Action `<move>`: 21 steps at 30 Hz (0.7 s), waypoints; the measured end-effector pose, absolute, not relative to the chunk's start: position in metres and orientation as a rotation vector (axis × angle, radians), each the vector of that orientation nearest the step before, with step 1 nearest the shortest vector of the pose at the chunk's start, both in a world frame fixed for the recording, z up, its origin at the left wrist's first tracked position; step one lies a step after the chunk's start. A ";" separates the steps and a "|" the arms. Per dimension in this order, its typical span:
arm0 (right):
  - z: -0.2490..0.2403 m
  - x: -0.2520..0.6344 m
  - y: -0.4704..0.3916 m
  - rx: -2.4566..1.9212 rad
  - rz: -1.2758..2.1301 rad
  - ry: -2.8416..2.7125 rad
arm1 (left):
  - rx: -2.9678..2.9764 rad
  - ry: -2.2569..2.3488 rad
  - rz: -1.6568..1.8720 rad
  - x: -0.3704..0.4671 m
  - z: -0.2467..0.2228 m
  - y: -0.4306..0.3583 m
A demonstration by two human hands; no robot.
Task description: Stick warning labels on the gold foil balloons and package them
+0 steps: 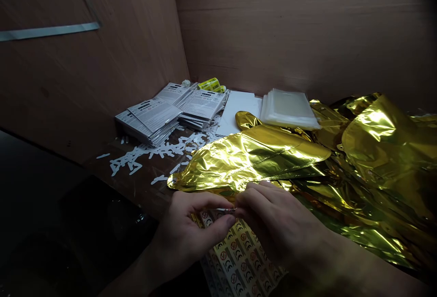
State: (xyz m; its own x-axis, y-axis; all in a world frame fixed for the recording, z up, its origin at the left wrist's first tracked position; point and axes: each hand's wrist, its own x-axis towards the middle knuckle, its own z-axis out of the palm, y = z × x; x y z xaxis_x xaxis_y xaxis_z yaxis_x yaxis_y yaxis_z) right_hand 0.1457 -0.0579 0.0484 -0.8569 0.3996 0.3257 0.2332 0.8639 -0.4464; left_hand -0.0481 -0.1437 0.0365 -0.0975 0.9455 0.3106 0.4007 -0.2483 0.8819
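A sheet of stickers (244, 260), printed with CE marks and small crossed-out circles, hangs below my hands. My left hand (193, 226) pinches at its upper edge between thumb and forefinger. There a small printed bit shows, and I cannot tell whether it is the folded edge or a loose sticker. Fingers curled, my right hand (273, 219) closes on the same edge, its fingertips meeting those of the left. Just beyond both hands lies a flat gold foil balloon (246, 156), its narrow end pointing left. The right palm hides part of the sheet.
More gold foil balloons (385, 151) heap up on the right. Behind are clear plastic bags (288, 108), white card (239, 106), stacks of printed packets (153, 117) and yellow rolls (210, 84). White paper strips (129, 158) lie scattered on the table. Wooden walls (290, 28) enclose the back and left.
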 end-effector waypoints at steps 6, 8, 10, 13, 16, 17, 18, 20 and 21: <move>0.048 0.145 -0.059 -0.482 0.531 -2.637 | 1.681 1.476 1.303 -0.051 0.035 -0.146; 0.047 0.145 -0.059 -0.497 0.531 -2.657 | 1.691 1.465 1.298 -0.051 0.034 -0.146; 0.047 0.144 -0.059 -0.512 0.516 -2.677 | 1.706 1.465 1.313 -0.051 0.033 -0.146; 0.046 0.144 -0.058 -0.504 0.466 -2.697 | 1.756 1.440 1.341 -0.051 0.033 -0.145; 0.045 0.143 -0.057 -0.473 0.403 -2.707 | 1.775 1.423 1.330 -0.052 0.033 -0.145; 0.044 0.143 -0.057 -0.465 0.387 -2.714 | 1.768 1.421 1.324 -0.053 0.033 -0.145; 0.043 0.143 -0.057 -0.460 0.374 -2.725 | 1.758 1.418 1.323 -0.053 0.033 -0.146; 0.041 0.142 -0.057 -0.448 0.352 -2.749 | 1.751 1.403 1.335 -0.054 0.032 -0.147; 0.040 0.142 -0.057 -0.440 0.343 -2.757 | 1.758 1.391 1.346 -0.054 0.031 -0.148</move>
State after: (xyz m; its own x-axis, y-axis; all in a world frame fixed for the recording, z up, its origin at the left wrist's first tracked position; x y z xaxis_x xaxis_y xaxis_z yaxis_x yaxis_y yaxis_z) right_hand 0.1421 -0.0572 0.0404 -0.8989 0.3378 0.2792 0.2590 0.9234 -0.2832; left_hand -0.0544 -0.1480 0.0314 -0.0217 0.9254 0.3783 0.4081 -0.3372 0.8484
